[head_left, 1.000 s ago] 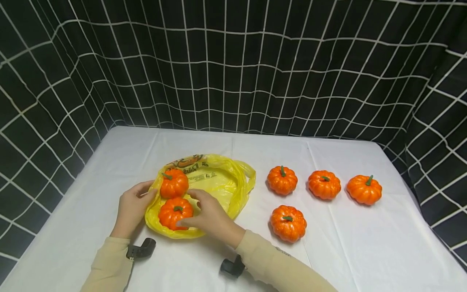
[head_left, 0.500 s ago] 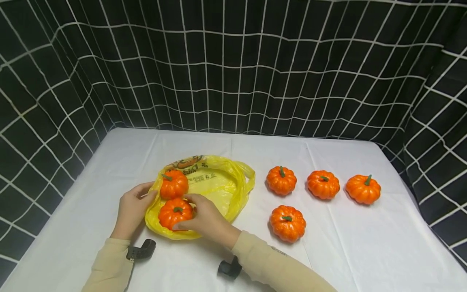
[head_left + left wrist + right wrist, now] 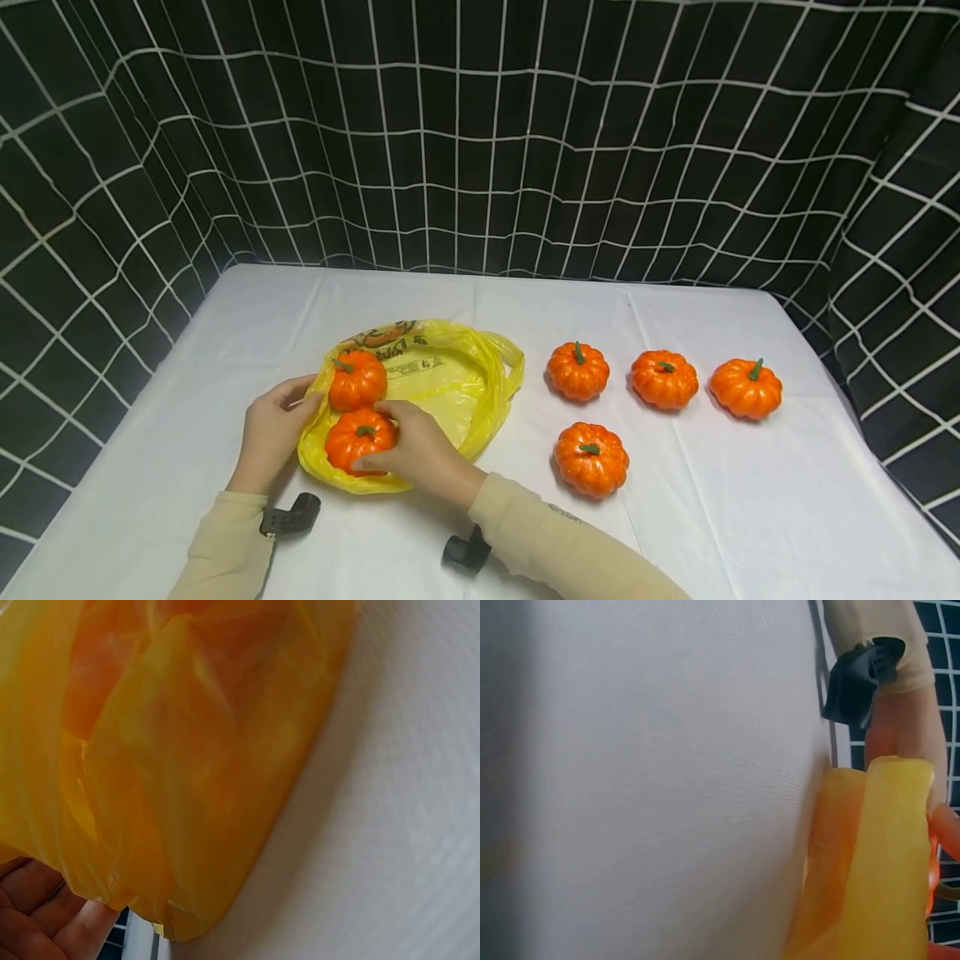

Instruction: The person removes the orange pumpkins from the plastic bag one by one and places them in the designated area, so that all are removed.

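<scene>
A yellow plastic bag (image 3: 442, 392) lies open on the white table (image 3: 525, 317) with two orange pumpkins in it. My right hand (image 3: 401, 440) curls round the near pumpkin (image 3: 352, 437), thumb at its front. Just behind it sits the far pumpkin (image 3: 357, 379). At the bag's left rim, my left hand (image 3: 281, 417) holds the plastic. The left wrist view is filled by the bag (image 3: 187, 772), with my left fingers (image 3: 37, 915) under its edge. In the right wrist view the bag (image 3: 870, 862) stands beside the left wrist's black mount (image 3: 859, 671).
Several more orange pumpkins lie on the table right of the bag: three in a row (image 3: 577, 371), (image 3: 663, 379), (image 3: 746, 387) and one nearer (image 3: 591, 458). A black cloth with a white grid (image 3: 480, 133) walls in the back and both sides.
My right hand and forearm have slid slightly left and closed further round the near pumpkin. The left hand and the bag have stayed where they were.
</scene>
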### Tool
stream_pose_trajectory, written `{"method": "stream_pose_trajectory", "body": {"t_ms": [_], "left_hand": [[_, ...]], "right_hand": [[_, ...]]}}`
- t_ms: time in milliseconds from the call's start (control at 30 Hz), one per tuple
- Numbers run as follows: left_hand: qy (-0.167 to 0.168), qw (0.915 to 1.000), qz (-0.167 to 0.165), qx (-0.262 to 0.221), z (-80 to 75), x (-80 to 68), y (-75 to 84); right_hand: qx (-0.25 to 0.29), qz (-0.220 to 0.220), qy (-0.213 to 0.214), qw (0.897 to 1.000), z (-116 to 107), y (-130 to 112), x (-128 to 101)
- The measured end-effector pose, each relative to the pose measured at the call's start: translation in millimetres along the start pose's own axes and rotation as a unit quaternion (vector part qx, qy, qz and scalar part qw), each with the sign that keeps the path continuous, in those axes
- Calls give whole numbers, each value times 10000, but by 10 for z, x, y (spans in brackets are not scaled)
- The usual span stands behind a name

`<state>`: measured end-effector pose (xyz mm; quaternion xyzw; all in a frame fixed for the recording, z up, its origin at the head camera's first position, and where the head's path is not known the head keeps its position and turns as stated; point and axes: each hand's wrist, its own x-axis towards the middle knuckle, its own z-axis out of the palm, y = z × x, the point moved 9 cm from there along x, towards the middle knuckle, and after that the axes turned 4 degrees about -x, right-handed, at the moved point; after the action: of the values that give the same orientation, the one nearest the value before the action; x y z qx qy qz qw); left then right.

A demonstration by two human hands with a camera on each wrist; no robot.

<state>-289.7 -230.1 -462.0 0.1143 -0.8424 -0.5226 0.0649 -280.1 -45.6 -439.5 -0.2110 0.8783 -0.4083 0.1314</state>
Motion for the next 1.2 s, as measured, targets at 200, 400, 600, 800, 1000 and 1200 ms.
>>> {"method": "stream_pose_trajectory", "body": {"t_ms": [200, 400, 600, 800, 1000, 1200], "left_hand": [[35, 10000, 53, 18, -11, 3, -2], [-18, 10000, 7, -9, -11, 5, -14], [-22, 10000, -2, 19, -7, -6, -21], [-20, 10000, 10, 15, 2, -4, -6], [-63, 10000, -75, 3, 13, -1, -6], [-52, 9999, -98, 11, 21, -3, -7]], "right_hand": [[65, 104, -51, 9999, 49, 35, 20], [91, 167, -106, 9998, 87, 44, 26], [66, 168, 30, 9998, 65, 45, -2], [14, 86, 238, 9997, -110, 36, -60], [258, 57, 358, 9990, -393, 46, -162], [624, 80, 652, 9959, -655, 109, -307]]}}
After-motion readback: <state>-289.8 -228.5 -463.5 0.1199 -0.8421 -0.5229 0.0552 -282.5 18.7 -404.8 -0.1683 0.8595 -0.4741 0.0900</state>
